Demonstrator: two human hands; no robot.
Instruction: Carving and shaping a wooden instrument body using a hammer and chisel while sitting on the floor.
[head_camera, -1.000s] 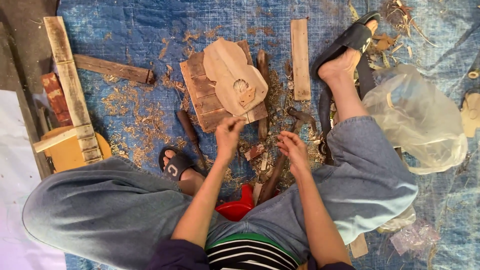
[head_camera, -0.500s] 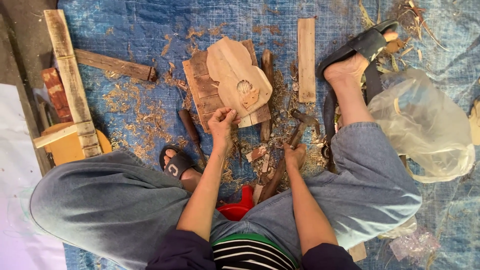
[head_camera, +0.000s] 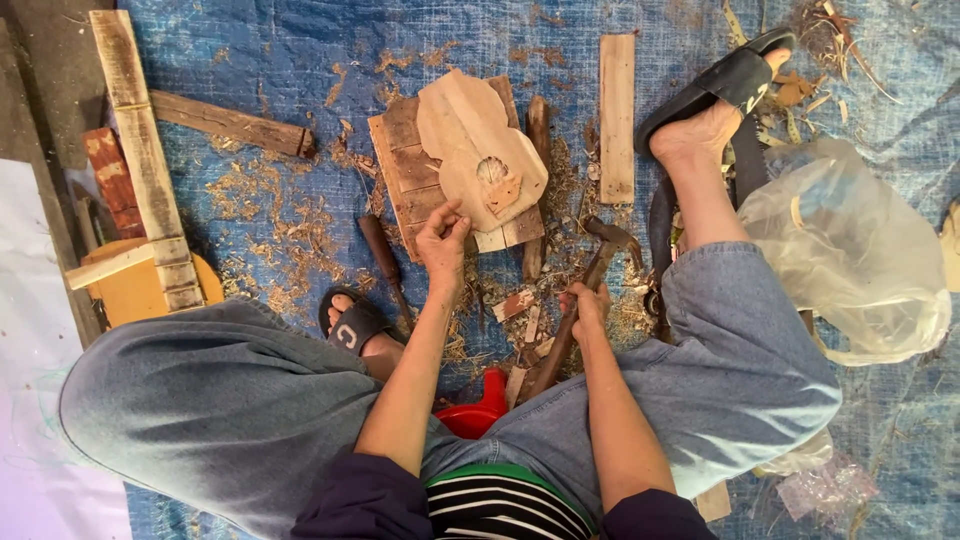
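Observation:
A pale carved wood piece (head_camera: 480, 148) lies on a board of joined planks (head_camera: 412, 172) on the blue tarp. My left hand (head_camera: 444, 243) rests on the lower edge of the carved piece, fingers pinched at it. My right hand (head_camera: 586, 310) grips the wooden handle of a hammer (head_camera: 592, 268), whose metal head points up and right near my right leg. A dark-handled chisel (head_camera: 382, 258) lies left of my left hand on the tarp.
Wood shavings and scraps litter the tarp (head_camera: 300, 60). A flat slat (head_camera: 617, 115) lies right of the board. Long planks (head_camera: 145, 160) lie at left. A clear plastic bag (head_camera: 850, 250) sits at right. A red stool (head_camera: 478, 413) shows between my legs.
My right hand has taken hold of the hammer and lifted its head off the tarp. My left hand stays at the carved piece's lower edge.

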